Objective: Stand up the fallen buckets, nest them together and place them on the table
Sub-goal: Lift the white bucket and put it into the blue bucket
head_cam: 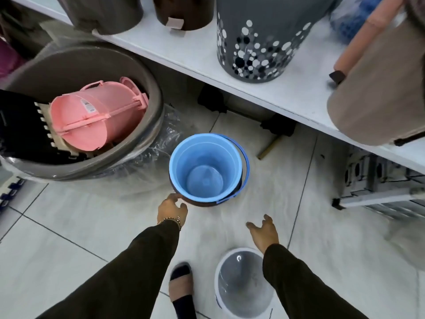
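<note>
Buckets: two stand upright on the tiled floor (69,217). One is a blue bucket (205,166), smooth round plastic, nested inside a dark brown one whose rim shows just below it; a blue handle curves round its right side. The other is a grey bucket (241,283), translucent, white-rimmed, standing near your right sleeve and well apart from the blue one. Your left hand (171,209) rests its fingertips at the brown rim, fingers loosely curled, gripping nothing that I can confirm. Your right hand (264,231) hovers spread wide and empty between the two buckets. One pink bin (92,120), ribbed, lies on its side in a large grey tub (147,88); its small label is unreadable. One spotted grey hamper (257,42) stands on the white tabletop (184,47).
</note>
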`<control>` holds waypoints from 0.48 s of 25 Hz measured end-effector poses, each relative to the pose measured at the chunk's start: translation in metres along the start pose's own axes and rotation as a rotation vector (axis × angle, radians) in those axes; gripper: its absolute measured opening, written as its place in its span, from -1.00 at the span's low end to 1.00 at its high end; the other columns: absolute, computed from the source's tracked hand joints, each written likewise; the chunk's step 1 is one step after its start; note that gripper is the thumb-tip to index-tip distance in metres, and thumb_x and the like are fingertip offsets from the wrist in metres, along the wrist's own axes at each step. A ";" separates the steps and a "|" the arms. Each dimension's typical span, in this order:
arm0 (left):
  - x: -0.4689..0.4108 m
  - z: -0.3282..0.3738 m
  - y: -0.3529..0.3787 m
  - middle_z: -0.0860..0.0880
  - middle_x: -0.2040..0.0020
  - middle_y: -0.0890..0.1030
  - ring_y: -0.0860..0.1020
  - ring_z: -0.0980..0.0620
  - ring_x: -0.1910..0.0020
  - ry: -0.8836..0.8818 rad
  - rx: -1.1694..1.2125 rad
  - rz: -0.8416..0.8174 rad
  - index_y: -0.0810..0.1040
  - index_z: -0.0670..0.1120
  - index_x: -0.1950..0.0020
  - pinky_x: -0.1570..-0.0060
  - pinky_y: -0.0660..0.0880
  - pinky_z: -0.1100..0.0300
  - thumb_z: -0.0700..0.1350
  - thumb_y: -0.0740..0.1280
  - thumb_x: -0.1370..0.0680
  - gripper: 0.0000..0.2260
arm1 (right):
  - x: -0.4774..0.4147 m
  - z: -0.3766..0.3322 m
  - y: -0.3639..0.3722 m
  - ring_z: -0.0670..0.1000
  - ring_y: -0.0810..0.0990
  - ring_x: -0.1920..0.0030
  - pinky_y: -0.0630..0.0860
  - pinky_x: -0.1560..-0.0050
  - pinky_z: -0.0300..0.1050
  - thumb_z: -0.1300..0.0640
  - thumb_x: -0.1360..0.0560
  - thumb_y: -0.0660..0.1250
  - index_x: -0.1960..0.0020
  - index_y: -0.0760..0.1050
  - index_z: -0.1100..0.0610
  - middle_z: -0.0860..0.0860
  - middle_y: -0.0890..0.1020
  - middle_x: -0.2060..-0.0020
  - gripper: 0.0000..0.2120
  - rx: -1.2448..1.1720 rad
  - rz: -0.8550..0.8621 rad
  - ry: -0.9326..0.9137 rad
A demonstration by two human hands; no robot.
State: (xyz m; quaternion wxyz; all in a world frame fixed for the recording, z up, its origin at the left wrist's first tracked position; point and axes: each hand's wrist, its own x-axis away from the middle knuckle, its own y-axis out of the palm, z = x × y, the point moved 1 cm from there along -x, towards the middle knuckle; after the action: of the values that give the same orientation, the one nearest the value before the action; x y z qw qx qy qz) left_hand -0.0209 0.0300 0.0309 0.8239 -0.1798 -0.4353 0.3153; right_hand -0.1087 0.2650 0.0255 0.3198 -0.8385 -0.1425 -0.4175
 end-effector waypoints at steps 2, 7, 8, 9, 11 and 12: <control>0.034 -0.013 0.020 -0.16 -0.27 0.59 0.55 -0.15 -0.24 -0.016 0.009 -0.054 0.55 -0.12 -0.25 -0.18 0.45 0.16 -0.20 0.29 -0.53 -0.71 | 0.015 0.040 -0.016 0.22 0.32 -0.51 0.27 -0.47 0.00 0.13 -0.57 0.33 -0.60 0.07 0.20 0.21 0.26 -0.55 -0.29 0.039 -0.013 0.040; 0.100 -0.091 0.091 -0.14 -0.16 0.66 0.60 -0.11 -0.16 -0.065 -0.015 -0.143 0.58 -0.12 -0.21 -0.10 0.45 0.24 -0.20 0.29 -0.53 -0.74 | 0.031 0.162 -0.036 0.22 0.37 -0.48 0.35 -0.38 -0.04 0.13 -0.56 0.34 -0.59 0.10 0.23 0.23 0.31 -0.53 -0.30 0.072 -0.018 0.128; 0.107 -0.111 0.107 -0.15 -0.16 0.67 0.60 -0.11 -0.15 -0.072 -0.019 -0.148 0.58 -0.12 -0.21 -0.07 0.43 0.26 -0.20 0.30 -0.54 -0.74 | 0.029 0.190 -0.036 0.23 0.36 -0.48 0.33 -0.40 -0.03 0.13 -0.56 0.35 -0.59 0.08 0.23 0.24 0.29 -0.53 -0.28 0.066 -0.029 0.153; 0.112 -0.133 0.124 -0.15 -0.18 0.66 0.60 -0.11 -0.16 -0.086 -0.027 -0.166 0.57 -0.13 -0.24 -0.09 0.43 0.25 -0.18 0.32 -0.54 -0.73 | 0.024 0.218 -0.035 0.22 0.34 -0.50 0.31 -0.43 -0.01 0.12 -0.56 0.37 -0.60 0.05 0.22 0.24 0.27 -0.54 -0.25 0.056 -0.041 0.178; 0.117 -0.174 0.159 -0.15 -0.25 0.62 0.57 -0.13 -0.24 -0.119 -0.067 -0.244 0.49 -0.14 -0.34 -0.23 0.41 0.18 -0.10 0.36 -0.54 -0.63 | 0.008 0.264 -0.029 0.21 0.31 -0.52 0.26 -0.48 0.01 0.09 -0.56 0.37 -0.61 0.03 0.19 0.24 0.24 -0.56 -0.24 0.020 -0.072 0.193; 0.118 -0.191 0.175 -0.15 -0.27 0.61 0.56 -0.14 -0.26 -0.130 -0.096 -0.293 0.43 -0.13 -0.39 -0.26 0.41 0.15 -0.07 0.37 -0.54 -0.57 | 0.000 0.281 -0.024 0.19 0.30 -0.53 0.26 -0.49 0.02 0.08 -0.57 0.37 -0.61 0.05 0.16 0.23 0.25 -0.56 -0.25 -0.013 -0.094 0.185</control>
State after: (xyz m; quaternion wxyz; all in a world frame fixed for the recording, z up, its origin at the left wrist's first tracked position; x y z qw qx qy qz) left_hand 0.1243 0.2348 -0.1042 0.8216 -0.1326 -0.5238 0.1816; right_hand 0.0502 0.4671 -0.0897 0.3064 -0.7909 -0.1487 -0.5085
